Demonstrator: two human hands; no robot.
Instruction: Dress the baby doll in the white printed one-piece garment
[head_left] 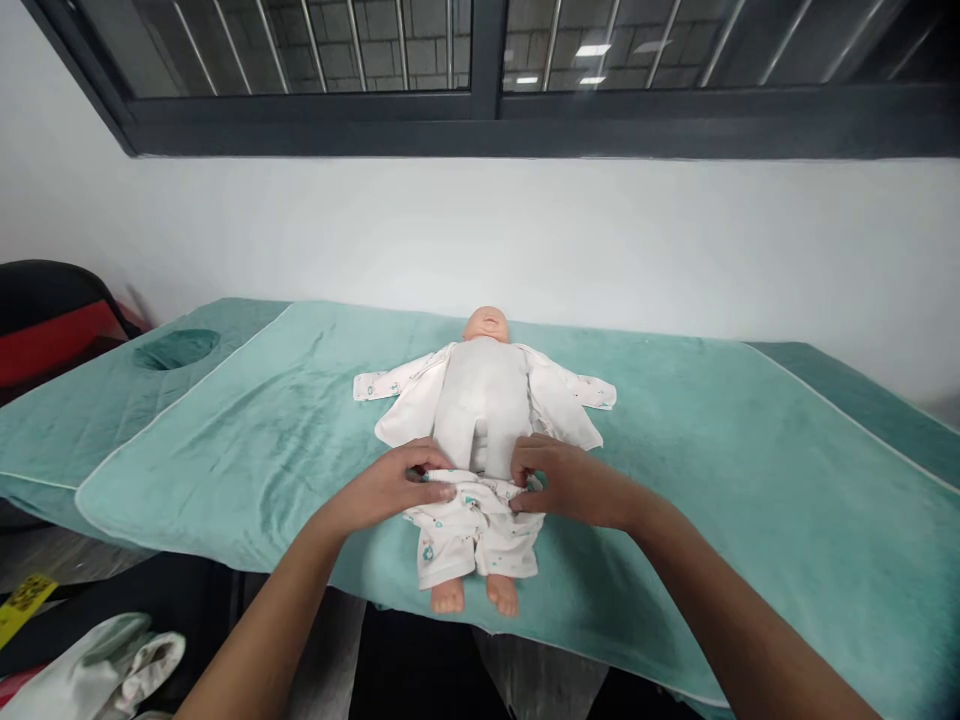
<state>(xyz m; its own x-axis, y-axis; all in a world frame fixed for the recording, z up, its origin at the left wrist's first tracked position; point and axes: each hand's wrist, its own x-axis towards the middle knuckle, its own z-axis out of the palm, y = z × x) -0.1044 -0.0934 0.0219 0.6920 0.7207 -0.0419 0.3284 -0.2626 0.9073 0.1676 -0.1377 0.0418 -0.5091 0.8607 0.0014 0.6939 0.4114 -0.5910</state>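
A baby doll [487, 400] lies on its back, head toward the wall and bare feet toward me. Its white printed jacket [412, 405] is spread apart at the front, with the sleeves out to both sides. White printed baby pants [450, 545] cover the doll's lower legs, their waistband bunched around the knees. My left hand [405, 485] pinches the waistband at its left side, thumb in front. On the right side, my right hand [562, 480] grips the same waistband with bent fingers. Between the hands, the doll's white-covered thighs show above the pants.
A green cover [712, 450] lies over the padded table, which has a round face hole [178, 349] at the left. A black and red chair [56, 330] stands far left. Folded cloth [105, 665] lies on a dark seat at lower left. Behind are a white wall and a barred window.
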